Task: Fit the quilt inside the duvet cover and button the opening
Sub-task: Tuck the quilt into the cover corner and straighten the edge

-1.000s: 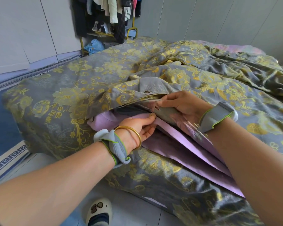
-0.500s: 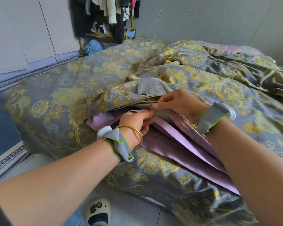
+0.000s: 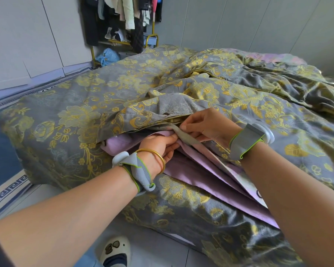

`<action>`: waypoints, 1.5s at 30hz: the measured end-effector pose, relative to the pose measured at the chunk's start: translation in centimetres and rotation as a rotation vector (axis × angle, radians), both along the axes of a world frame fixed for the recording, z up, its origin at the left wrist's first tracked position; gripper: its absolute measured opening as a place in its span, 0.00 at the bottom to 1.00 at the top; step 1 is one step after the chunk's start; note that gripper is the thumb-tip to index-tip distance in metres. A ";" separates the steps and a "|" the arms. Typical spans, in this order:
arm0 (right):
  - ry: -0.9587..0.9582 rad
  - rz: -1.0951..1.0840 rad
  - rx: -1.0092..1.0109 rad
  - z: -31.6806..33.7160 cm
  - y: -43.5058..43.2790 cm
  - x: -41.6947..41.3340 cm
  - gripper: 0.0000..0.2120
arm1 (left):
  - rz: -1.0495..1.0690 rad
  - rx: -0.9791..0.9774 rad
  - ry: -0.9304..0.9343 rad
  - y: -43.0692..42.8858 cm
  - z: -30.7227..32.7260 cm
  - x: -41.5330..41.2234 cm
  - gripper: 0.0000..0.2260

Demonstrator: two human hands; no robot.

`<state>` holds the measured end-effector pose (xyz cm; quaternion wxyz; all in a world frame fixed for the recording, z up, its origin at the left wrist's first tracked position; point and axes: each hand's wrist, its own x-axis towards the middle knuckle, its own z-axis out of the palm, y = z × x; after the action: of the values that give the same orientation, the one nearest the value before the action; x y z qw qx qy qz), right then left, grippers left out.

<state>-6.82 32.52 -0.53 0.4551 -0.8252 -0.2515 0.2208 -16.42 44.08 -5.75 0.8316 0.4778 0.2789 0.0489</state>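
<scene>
A grey duvet cover (image 3: 81,105) with yellow flowers lies spread over the bed. Its opening faces me along the near edge, where the lilac quilt (image 3: 201,170) shows inside. My left hand (image 3: 158,147) pinches the lower hem of the opening, fingers curled, just under the upper flap. My right hand (image 3: 206,126) pinches the same grey hem strip (image 3: 183,136) from above, thumb and fingers closed on it. The two hands almost touch. A dark button (image 3: 258,193) sits on the hem further right, partly hidden behind my right forearm.
A clothes rack (image 3: 123,22) with hanging garments stands at the back by the wall, a blue bag (image 3: 107,57) below it. A blue patterned rug (image 3: 4,182) covers the floor at left. My slippered foot (image 3: 115,251) stands on the tiles by the bed.
Both hands have drawn closer together at the opening and shifted slightly up. The right hand has closed its pinch on the hem strip, and the left hand's fingers now meet it.
</scene>
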 end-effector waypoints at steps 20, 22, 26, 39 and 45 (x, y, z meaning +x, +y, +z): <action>-0.040 0.091 -0.109 -0.3 0.2 -0.2 0.04 | 0.014 0.102 0.026 0.0 -0.7 0.1 0.06; -0.093 0.098 -0.124 -0.3 0.2 -0.3 0.04 | 0.018 0.104 0.029 0.0 -0.7 0.2 0.05; -0.224 0.109 -0.129 -0.6 0.1 -0.3 0.03 | 0.032 0.055 -0.002 -0.4 -0.2 0.1 0.06; -1.128 0.412 -0.216 -2.0 0.1 -0.6 0.02 | 0.064 -0.005 0.065 -0.1 -0.9 0.5 0.08; -0.901 0.335 -0.112 -1.7 0.0 -0.3 0.02 | 0.125 -0.002 0.057 0.3 -1.4 0.8 0.06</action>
<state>-7.12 32.56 -2.27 0.2136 -0.8101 -0.5409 -0.0752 -15.66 44.36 -7.18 0.8191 0.4599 0.3319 0.0869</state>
